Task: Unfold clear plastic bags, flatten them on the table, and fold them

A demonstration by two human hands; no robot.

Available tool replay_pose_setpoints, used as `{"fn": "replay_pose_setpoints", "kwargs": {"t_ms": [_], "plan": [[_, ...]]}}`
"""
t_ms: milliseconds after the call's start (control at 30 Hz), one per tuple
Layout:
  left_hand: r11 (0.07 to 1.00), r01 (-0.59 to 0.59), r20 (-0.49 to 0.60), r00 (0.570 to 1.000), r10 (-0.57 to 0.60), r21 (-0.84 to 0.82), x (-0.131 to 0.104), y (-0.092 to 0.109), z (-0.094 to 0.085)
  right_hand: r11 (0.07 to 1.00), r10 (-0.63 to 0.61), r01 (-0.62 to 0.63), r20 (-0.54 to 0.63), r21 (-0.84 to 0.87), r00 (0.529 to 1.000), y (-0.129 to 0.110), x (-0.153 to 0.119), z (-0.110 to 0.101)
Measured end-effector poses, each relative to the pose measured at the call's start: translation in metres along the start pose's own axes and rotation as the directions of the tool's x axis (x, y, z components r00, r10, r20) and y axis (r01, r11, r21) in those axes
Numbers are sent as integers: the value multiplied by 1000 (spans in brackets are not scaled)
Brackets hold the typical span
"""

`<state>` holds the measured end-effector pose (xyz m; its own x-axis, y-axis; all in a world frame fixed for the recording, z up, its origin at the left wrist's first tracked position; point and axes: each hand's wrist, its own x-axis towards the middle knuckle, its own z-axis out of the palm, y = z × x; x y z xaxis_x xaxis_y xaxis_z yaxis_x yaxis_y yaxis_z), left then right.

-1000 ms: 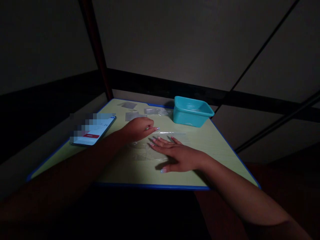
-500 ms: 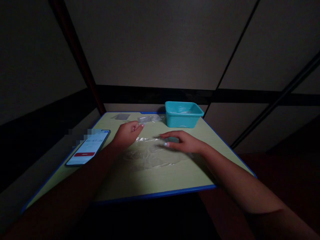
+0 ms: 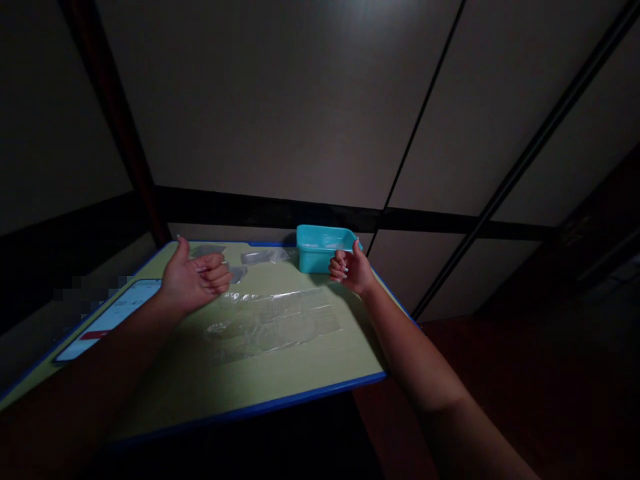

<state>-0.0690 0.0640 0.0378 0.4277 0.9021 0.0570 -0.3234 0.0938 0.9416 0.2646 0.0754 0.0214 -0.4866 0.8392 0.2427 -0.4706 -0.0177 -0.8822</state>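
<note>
Both hands are lifted over the table with fingers curled into the palm and thumb pointing up. My left hand (image 3: 195, 277), closed with nothing visible in it, is above the table's left part. Near its fingertips a small clear plastic piece (image 3: 237, 274) shows partly. My right hand (image 3: 353, 269), closed and seemingly holding nothing, hides the right corner of a turquoise plastic basket (image 3: 319, 260). Between and below the hands a large clear plastic bag (image 3: 285, 323) lies flat and wrinkled on the yellow table (image 3: 200, 393).
A phone (image 3: 110, 313) with a lit screen lies at the table's left edge, partly behind my left forearm. Farther back are another clear plastic bag (image 3: 267, 256) and a greyish plastic piece (image 3: 209, 250). Cabinet panels (image 3: 270, 107) stand right behind the table.
My hands have moved apart and off the plastic bag, left hand leftward, right hand up beside the basket. The right fingers have curled in. The view has shifted to the right.
</note>
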Motion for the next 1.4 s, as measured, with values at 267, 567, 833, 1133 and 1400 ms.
{"fn": "replay_pose_setpoints", "kwargs": {"t_ms": [267, 567, 833, 1133, 1400], "plan": [[973, 219, 107, 972, -211, -70, -5, -2, 6, 983, 130, -134, 43, 124, 991, -8, -8, 2], [907, 421, 439, 814, -380, 4, 1, -16, -2, 939, 338, -341, 60, 48, 939, 4, -2, 0], [902, 431, 424, 815, -395, 11, 6, -18, -11, 958, 253, -250, -4, 138, 967, 4, -5, -8], [902, 430, 428, 812, -396, 17, 3, -20, -8, 943, 323, -327, 68, 63, 944, 16, -2, -15], [882, 467, 431, 785, -445, 60, 2, -17, -5, 932, 342, -352, 105, 90, 934, 17, -1, -16]]}}
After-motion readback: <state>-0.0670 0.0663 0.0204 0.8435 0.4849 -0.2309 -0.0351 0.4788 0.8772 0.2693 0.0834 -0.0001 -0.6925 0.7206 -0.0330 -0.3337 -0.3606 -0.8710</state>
